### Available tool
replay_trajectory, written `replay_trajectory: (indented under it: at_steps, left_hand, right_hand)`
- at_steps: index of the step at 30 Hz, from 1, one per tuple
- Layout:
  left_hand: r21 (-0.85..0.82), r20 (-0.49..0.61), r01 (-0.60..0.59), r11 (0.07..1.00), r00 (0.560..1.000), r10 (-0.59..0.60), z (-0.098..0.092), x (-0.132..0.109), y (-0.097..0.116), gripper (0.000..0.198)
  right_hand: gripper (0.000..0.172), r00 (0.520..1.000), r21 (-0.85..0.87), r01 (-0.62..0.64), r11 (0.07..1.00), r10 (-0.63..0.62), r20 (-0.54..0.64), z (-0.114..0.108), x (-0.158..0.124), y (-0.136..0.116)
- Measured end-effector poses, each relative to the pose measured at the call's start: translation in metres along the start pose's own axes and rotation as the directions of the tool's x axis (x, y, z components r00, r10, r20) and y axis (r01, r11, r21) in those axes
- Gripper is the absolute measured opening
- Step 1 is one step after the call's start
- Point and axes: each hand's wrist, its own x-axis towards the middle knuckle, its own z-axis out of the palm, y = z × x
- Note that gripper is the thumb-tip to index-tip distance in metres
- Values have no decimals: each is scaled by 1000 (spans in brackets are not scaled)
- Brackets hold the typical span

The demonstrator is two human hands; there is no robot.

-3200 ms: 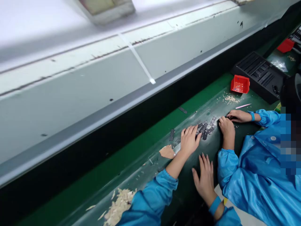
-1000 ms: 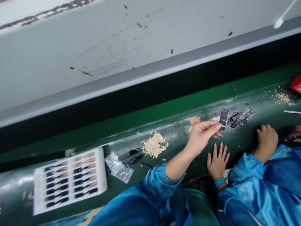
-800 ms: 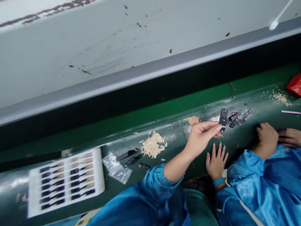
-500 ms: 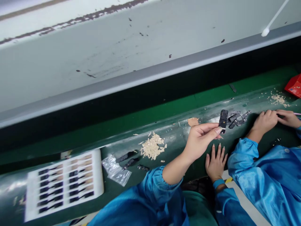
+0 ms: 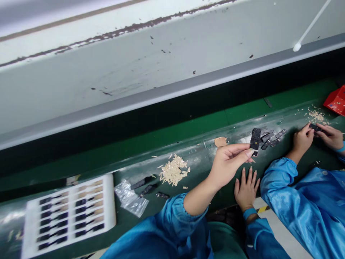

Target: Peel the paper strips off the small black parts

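Observation:
Between thumb and fingers, my left hand (image 5: 226,163) pinches a small black plastic part (image 5: 255,141), held upright above the bench. A pale strip crosses its lower end near my thumb. Flat on the green bench lies my right hand (image 5: 246,192), fingers spread and holding nothing. Just beyond the held part is a heap of similar black parts (image 5: 271,138). A pile of small cream-coloured pieces (image 5: 174,171) lies to the left of my left forearm, with a few black parts (image 5: 147,189) beside it.
A white slotted tray (image 5: 111,201) with rows of black pieces stands at left, beside clear plastic bags (image 5: 132,199). At right, a co-worker's hands (image 5: 303,138) hold a black part. A red bin (image 5: 335,100) and more cream pieces (image 5: 316,116) lie beyond them. A tan scrap (image 5: 220,141) is near my left hand.
The co-worker's hands now show a black part between them and have shifted slightly. My hands keep their hold and place; the whole view has tilted a little.

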Motion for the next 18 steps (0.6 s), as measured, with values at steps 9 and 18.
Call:
replay_trajectory:
  at_steps: [9, 18]
  left_hand:
    - [-96, 38, 56, 994, 998, -52, 2, 4, 3, 40]
    - [-62, 34, 56, 996, 998, -54, 5, 0, 5, 35]
  right_hand:
    - [63, 998, -55, 2, 998, 1, 60, 2, -2, 2]
    - [56, 992, -57, 7, 998, 1, 128, -13, -1, -9]
